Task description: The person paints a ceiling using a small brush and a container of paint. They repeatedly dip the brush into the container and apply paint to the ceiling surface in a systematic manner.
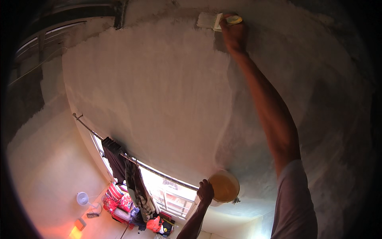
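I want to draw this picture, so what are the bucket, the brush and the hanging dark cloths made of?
Bucket: probably smooth plastic, from its pale, even rim. Brush: its yellowish handle could be painted wood or plastic; its finish is too small to tell. Hanging dark cloths: likely soft, dull fabric, because they drop in loose folds.

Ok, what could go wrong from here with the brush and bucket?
The left hand grips the bucket at its rim, so it might tilt and spill. The right hand holds the brush high on the wall, so drips could run down the arm. Splashes might also reach the dark cloths hanging by the window.
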The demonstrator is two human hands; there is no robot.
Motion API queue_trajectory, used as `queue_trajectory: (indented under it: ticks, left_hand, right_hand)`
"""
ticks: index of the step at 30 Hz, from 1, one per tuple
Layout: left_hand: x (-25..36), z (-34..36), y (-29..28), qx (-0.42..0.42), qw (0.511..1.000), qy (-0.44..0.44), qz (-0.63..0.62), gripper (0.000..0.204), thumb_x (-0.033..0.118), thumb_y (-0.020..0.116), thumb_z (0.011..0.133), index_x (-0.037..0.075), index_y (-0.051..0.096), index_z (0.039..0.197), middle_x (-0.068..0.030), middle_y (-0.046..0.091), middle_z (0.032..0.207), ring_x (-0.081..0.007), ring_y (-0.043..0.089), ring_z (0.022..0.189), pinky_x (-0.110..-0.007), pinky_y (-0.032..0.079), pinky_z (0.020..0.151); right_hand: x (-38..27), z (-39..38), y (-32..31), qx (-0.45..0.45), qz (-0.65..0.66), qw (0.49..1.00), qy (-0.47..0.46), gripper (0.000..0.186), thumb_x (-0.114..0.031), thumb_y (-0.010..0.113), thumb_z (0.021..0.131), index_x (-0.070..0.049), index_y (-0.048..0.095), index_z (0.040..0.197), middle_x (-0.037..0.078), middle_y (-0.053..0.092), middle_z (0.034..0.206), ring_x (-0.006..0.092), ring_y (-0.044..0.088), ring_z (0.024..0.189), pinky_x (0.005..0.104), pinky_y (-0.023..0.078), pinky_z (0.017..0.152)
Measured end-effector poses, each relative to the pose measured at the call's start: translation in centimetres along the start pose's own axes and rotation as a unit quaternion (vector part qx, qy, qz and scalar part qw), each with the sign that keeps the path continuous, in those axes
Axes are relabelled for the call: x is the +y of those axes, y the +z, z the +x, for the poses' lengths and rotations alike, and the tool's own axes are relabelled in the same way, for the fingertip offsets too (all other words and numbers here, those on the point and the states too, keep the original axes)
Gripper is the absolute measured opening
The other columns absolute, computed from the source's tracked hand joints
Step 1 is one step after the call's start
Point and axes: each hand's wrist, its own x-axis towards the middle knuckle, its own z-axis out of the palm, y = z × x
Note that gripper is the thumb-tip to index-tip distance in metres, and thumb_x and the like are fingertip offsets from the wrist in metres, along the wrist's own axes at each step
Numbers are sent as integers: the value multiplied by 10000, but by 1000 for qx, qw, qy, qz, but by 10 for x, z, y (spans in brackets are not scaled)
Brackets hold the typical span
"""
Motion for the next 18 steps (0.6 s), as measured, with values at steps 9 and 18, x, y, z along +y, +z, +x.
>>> queue_trajectory:
  ticks: [9, 18]
  left_hand:
    - [6, -2, 7, -8, 1000, 14, 5, 250, 290, 468, 946, 56, 473, 1036, -187, 570, 1051, -392, 639, 864, -502, 513, 727]
    - [5, 3, 6, 5, 1000, 11, 13, 264, 293, 463, 947, 43, 468, 1033, -196, 569, 1027, -400, 641, 830, -504, 522, 706]
  right_hand:
    - [-6, 4, 43, -1, 135, 991, 21, 167, -190, 696, 762, -66, 697, 873, 118, 697, 796, 254, 684, 751, 351, 525, 702]
    - [-7, 3, 38, 16, -43, 998, -36, 200, -225, 711, 741, -83, 692, 881, 126, 693, 830, 307, 674, 778, 395, 535, 717]
